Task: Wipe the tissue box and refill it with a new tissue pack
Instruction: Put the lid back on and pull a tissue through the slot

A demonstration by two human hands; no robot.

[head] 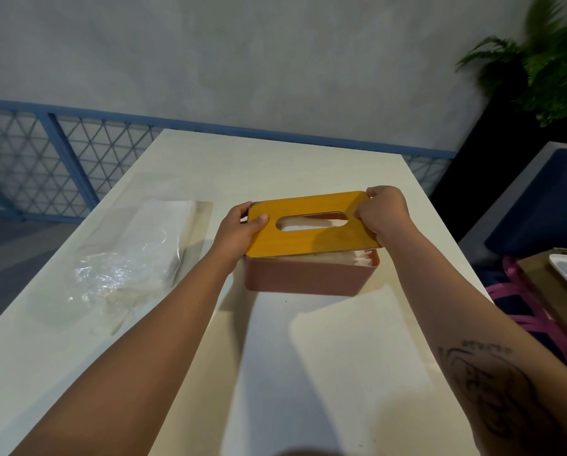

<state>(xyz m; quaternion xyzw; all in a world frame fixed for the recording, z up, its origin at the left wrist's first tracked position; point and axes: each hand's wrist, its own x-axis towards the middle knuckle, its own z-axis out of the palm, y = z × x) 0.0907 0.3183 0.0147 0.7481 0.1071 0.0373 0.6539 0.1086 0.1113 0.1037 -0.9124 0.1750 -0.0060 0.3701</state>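
A reddish-brown tissue box [305, 278] stands on the white table [324, 373], with white tissues [357, 258] showing inside at its near right corner. Over it is a yellow wooden lid [311, 236] with an oval slot, tilted and lifted above the box's near rim. My left hand [239, 230] grips the lid's left end, thumb on top. My right hand [385, 213] grips the lid's right end. Whether the lid's far edge rests on the box I cannot tell.
A crumpled clear plastic wrapper with white tissue in it [134, 258] lies on the table's left part. A blue mesh railing [54, 159] runs behind. At the right are a dark planter with a green plant [545, 70], a blue seat [545, 205] and pink cord [532, 311].
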